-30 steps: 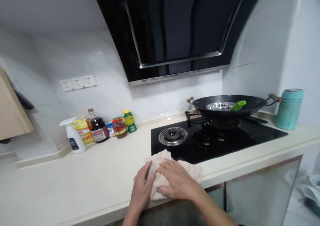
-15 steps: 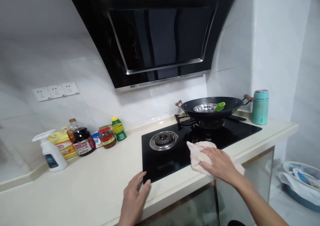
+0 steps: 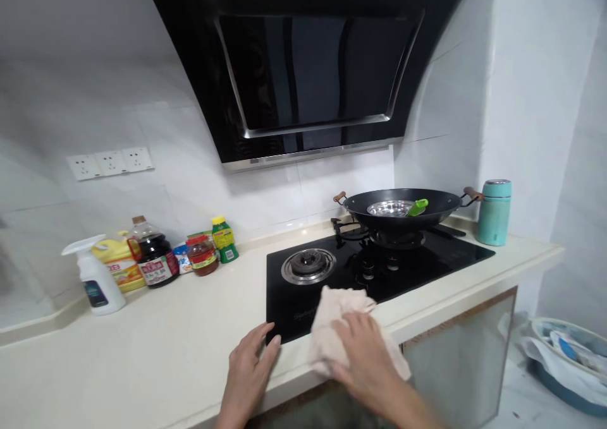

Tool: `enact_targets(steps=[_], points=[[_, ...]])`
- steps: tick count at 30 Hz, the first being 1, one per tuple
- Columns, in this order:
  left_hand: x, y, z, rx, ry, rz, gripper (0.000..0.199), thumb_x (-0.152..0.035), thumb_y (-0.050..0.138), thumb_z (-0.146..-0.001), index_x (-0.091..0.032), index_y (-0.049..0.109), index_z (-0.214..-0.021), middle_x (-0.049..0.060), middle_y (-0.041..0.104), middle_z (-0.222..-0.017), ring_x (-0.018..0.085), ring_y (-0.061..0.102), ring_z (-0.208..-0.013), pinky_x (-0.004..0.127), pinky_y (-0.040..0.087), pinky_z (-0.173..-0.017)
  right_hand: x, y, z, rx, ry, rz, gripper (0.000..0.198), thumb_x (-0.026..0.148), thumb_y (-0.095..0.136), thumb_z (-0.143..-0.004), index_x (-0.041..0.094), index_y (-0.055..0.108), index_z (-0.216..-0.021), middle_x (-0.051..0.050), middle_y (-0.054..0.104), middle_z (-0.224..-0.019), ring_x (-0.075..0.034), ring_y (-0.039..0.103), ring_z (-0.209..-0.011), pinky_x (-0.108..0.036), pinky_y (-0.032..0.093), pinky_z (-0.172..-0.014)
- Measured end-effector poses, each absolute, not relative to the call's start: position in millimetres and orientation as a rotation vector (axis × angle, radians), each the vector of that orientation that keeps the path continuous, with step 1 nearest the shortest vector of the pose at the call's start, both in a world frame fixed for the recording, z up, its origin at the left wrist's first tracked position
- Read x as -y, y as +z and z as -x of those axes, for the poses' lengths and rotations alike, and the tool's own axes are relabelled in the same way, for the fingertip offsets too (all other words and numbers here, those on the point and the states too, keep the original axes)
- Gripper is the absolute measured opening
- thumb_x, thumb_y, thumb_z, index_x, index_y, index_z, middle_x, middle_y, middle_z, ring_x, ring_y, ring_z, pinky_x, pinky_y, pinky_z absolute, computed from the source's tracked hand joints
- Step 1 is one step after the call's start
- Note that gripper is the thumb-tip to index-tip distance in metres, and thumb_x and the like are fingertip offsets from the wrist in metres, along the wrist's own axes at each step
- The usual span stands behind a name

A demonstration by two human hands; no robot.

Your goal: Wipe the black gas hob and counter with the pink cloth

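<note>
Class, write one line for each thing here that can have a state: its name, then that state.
Cloth: crumpled, under the right hand
Left hand: open, holding nothing
Bare burner: no flame visible
Wok: upright, metal dish inside
Teal flask: upright, lid on
Spray bottle: upright
Dark-liquid bottle: capped, partly full
Red-lidded jar: closed
Wall sockets: nothing plugged in

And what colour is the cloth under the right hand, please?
The cloth is pale pink; head view.

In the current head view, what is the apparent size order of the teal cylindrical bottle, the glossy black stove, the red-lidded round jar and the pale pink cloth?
Glossy black stove
Pale pink cloth, partly under the right hand
Teal cylindrical bottle
Red-lidded round jar
</note>
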State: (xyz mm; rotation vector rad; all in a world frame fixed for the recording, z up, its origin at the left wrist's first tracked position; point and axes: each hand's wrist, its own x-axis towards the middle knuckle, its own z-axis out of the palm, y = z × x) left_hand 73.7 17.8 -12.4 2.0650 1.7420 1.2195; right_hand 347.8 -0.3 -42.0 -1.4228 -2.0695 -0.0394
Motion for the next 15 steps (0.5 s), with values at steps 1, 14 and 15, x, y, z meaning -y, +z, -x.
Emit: enact_targets(steps=[1, 14, 15], points=[[-18, -12, -73, -1.731, 1.222, -2.049, 0.052, -0.061, 0.054, -0.087, -0.023, 0.075, -0.116, 0.009, 0.072, -0.128, 0.031, 0.065, -0.122, 0.05, 0.051, -0.108, 2, -45, -328, 2.14, -0.002, 1.335, 0.063, 0.062, 0.067, -0.083, 0.029, 0.054, -0.135, -0.014, 0.055, -0.139, -0.04, 0.047, -0.126, -0.059, 0.033, -0.11], [-18, -8, -70, -1.608, 1.2, -1.923, 0.053, -0.061, 0.059, -0.085, -0.022, 0.074, -0.119, 0.01, 0.071, -0.131, 0.031, 0.065, -0.124, 0.048, 0.048, -0.112, -7, -91, -286, 2.099, -0.493, 0.789, 0.077, 0.018, 0.068, -0.07, 0.028, 0.044, -0.143, -0.012, 0.062, -0.133, -0.035, 0.056, -0.118, -0.053, 0.045, -0.099], [-17, -7, -70, -1.629, 1.201, -1.925, 0.054, -0.062, 0.06, -0.085, -0.022, 0.075, -0.118, 0.01, 0.071, -0.13, 0.031, 0.065, -0.124, 0.048, 0.048, -0.111, -7, -93, -300, 2.072, -0.505, 0.815, 0.076, 0.014, 0.064, -0.07, 0.029, 0.046, -0.142, -0.012, 0.062, -0.133, -0.035, 0.056, -0.118, -0.052, 0.045, -0.098]])
